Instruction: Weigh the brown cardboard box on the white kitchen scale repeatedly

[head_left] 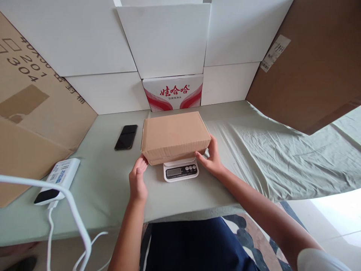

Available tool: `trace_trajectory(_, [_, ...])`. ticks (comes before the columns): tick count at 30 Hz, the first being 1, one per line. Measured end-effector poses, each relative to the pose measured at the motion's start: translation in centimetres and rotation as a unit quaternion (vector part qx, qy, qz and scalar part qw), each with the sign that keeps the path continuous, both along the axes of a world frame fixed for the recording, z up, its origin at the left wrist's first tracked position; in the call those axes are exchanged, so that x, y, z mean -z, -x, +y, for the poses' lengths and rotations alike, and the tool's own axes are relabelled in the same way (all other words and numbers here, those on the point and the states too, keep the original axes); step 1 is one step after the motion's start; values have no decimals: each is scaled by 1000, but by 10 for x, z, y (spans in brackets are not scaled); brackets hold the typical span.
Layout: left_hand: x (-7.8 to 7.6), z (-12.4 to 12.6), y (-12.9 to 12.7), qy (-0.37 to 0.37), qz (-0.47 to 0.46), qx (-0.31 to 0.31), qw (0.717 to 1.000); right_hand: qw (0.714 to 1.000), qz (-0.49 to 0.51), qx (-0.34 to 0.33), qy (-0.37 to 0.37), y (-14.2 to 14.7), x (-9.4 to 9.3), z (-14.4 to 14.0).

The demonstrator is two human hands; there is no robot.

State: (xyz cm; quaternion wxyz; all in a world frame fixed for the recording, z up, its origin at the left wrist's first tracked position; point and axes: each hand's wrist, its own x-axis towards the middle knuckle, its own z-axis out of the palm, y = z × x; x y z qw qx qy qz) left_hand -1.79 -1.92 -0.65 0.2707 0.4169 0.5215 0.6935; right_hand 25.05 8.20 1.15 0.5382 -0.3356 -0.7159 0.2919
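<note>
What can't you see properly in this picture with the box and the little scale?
- Head view: the scale platform is hidden by the cardboard box on top.
- Its display is too small to read.
- The left hand and right hand fingertips are tucked at the box's lower corners, so their grip is unclear.
- The phone screen is dark.
- The white device label is too small to read.
</note>
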Motion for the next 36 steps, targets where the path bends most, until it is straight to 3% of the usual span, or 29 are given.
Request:
trace_trajectory(24, [-2, 1, -2, -2, 0, 4, 1000, 1000, -15, 14, -11, -1, -4, 0])
trace_trajectory(29, [-8, 0, -4, -3, -1, 0, 1000, 1000, -1, 17, -15, -3, -5, 1])
trace_trajectory(36, [-18, 0, -6, -59, -30, -9, 998, 997, 57, 59, 11, -9, -6, 4])
